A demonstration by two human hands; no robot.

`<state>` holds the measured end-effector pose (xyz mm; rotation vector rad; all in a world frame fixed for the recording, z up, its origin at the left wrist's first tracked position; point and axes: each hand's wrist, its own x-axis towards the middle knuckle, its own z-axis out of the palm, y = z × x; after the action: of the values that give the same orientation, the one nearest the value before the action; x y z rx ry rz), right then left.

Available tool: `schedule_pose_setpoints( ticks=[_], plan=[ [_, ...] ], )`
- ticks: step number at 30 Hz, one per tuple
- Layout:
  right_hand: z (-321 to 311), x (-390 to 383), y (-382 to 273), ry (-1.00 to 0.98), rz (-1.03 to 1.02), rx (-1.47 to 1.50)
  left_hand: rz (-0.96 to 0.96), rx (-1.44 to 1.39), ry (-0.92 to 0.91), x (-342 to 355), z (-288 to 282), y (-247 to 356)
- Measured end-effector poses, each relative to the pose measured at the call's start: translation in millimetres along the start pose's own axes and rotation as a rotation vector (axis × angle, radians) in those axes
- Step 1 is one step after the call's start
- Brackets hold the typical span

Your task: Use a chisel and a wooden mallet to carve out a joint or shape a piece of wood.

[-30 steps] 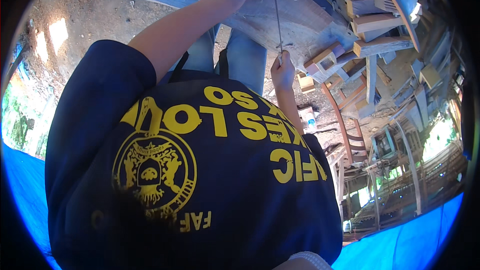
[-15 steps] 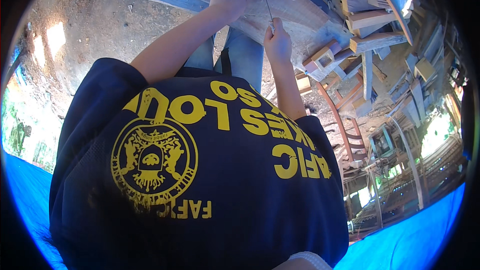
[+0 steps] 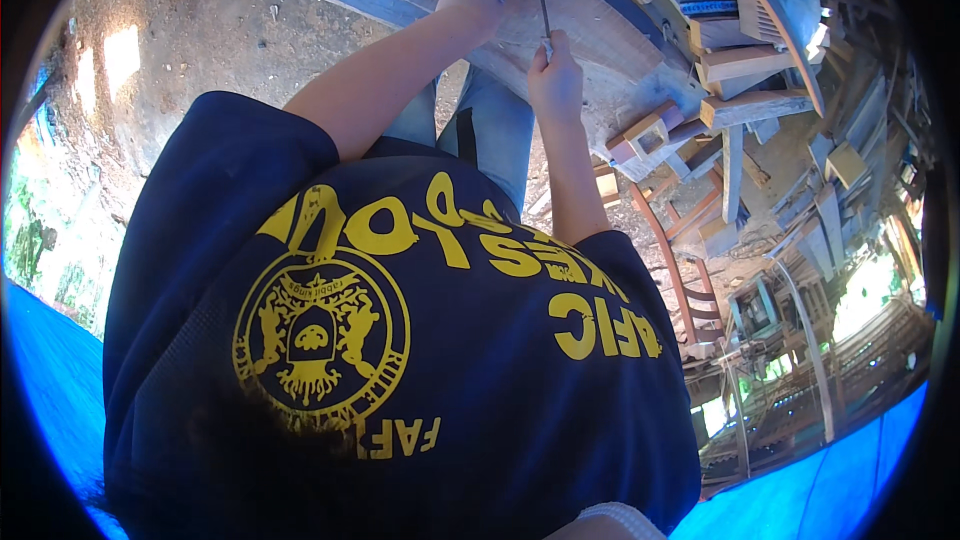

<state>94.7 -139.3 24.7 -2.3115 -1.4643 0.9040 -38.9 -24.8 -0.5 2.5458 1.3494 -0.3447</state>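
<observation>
1. Reference the tabletop (image 3: 400,0), a broad wooden surface; all positions below are relative to it.
2. The floor (image 3: 200,40), brown and littered with small chips, extends to the left of the tabletop.
3. The left grip (image 3: 476,2) sits on the middle of the tabletop, fingers bent; whether it holds anything cannot be told.
4. The trouser legs (image 3: 505,125) stand at the near edge of the tabletop.
5. The thin rod (image 3: 543,5) passes over the tabletop, pointing away from the person; its far end lies out of view.
6. The right grip (image 3: 556,70) is closed around the near end of the rod, above the tabletop's near edge.
7. A small wooden box (image 3: 645,135) lies just right of the tabletop.
8. A reddish-brown frame (image 3: 660,225) and stacked wood blocks (image 3: 745,65) lie farther right of the tabletop.
</observation>
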Motion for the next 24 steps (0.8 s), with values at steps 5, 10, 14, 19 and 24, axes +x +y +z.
schedule_pose_setpoints(
  ticks=[5, 10, 14, 19, 24],
  plan=[
    [-7, -40, -1, -0.005, 0.032, 0.065, -0.004, -0.036, -0.160, 2, -9, -3],
    [-5, -23, -14, 0.041, 0.013, 0.064, 0.023, -0.071, -0.141, 1, -4, -6],
    [-4, 0, -24, 0.011, 0.078, 0.033, -0.018, -0.109, -0.179, 4, -4, -5],
    [-31, -32, -27, -0.003, 0.083, 0.025, -0.049, -0.192, -0.263, 8, -8, -4],
    [-28, -15, -37, 0.001, 0.157, 0.020, -0.006, -0.155, -0.249, 7, -5, -8]
  ],
)
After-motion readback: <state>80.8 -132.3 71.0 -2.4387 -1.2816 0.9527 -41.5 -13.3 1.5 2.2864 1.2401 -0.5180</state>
